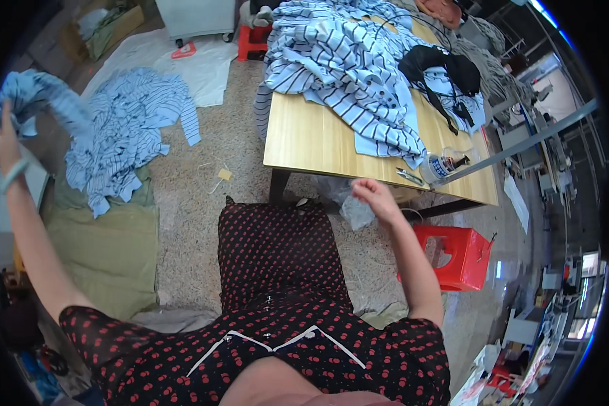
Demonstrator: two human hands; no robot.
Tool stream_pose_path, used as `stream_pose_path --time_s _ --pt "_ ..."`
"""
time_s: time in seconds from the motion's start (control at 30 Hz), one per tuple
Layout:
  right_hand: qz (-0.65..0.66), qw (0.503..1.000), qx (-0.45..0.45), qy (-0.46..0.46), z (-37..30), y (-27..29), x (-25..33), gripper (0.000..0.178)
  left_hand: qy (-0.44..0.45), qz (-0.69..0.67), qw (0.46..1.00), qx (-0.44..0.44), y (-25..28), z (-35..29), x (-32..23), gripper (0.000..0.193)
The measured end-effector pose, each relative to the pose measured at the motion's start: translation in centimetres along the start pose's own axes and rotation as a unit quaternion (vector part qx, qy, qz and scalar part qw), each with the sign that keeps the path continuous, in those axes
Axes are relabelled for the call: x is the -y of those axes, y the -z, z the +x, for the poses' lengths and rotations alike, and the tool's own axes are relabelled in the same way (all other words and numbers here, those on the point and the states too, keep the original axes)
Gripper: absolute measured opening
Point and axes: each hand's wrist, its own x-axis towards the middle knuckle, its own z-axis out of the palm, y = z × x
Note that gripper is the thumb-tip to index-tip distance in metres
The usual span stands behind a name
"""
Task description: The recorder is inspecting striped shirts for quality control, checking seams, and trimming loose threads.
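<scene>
At the far left, my left hand [5, 141] is raised and closed on a light blue striped shirt [44, 95], which hangs out to the right from it. Below and beside it, a pile of similar blue striped shirts [125, 128] lies spread on the floor. My right hand [377, 201] is up in front of the table's near edge, its fingers curled in with nothing visible in them. Closest to it on the wooden table [311, 135] are small thread snips [410, 176] and a clear jar [443, 164]. A big heap of striped shirts [345, 74] covers the table's far part.
A black cloth item [446, 71] lies at the table's right side. Under its right corner stands a red plastic stool [457, 257]. White sheeting [206, 78] and a green cloth [101, 250] lie on the floor at left. A grey wheeled cabinet [196, 17] stands at the back.
</scene>
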Motion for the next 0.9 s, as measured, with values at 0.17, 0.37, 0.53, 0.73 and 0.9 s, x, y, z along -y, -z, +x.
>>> stream_pose_path --time_s 0.17,0.37,0.53,0.73,0.9 --pt "-0.262 0.939 -0.163 0.152 10.7 4.5 4.1 0.025 0.09 -0.042 0.972 0.213 -9.3 -13.8 -0.2 0.052" --pt "-0.425 0.819 -0.301 0.241 20.5 5.6 8.8 0.038 0.072 0.032 0.896 0.437 -15.1 -23.9 -3.4 0.044" --pt "-0.465 0.819 -0.321 0.102 22.7 4.1 9.7 0.04 0.037 0.013 0.855 0.518 -18.7 -26.5 -6.7 0.043" --pt "-0.346 0.887 -0.262 0.159 21.8 9.6 13.9 0.029 0.081 -0.04 0.804 0.588 -26.0 -26.1 -11.7 0.043" --pt "0.152 0.953 -0.18 0.189 21.2 14.5 19.2 0.013 0.194 -0.142 0.751 0.615 -32.4 -27.1 -18.2 0.058"
